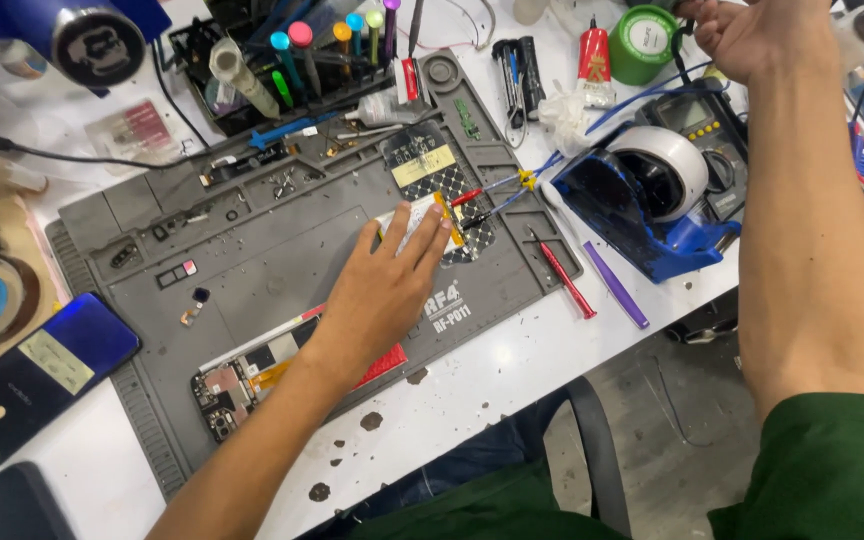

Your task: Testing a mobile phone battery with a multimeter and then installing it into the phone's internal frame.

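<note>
The left hand [382,285] lies flat with fingers spread, palm down, pressing on a small flat part with a white face and an orange flex strip [422,218] that rests on the grey repair mat [262,250]. The part sits directly under the fingertips, peeking out beyond them, beside a dark panel with a gold label [437,180]. It looks thin, light and probably fragile: a piece that would bend or crease if levered, so it is best held by its edges, clear of the orange strip. Just behind the wrist, an opened phone [242,380] lies face down on the mat, its circuit board exposed.

The right hand [752,35] reaches to the far edge of the worktop [512,370], fingers curled near a green roll [642,45] and dark cable; what it grips, if anything, cannot be told. Between the two hands stand a blue tape dispenser [652,200], a red-handled tool [564,275] and a purple pry stick [614,285]. A dark blue phone back [37,375] lies off the mat's left edge.
</note>
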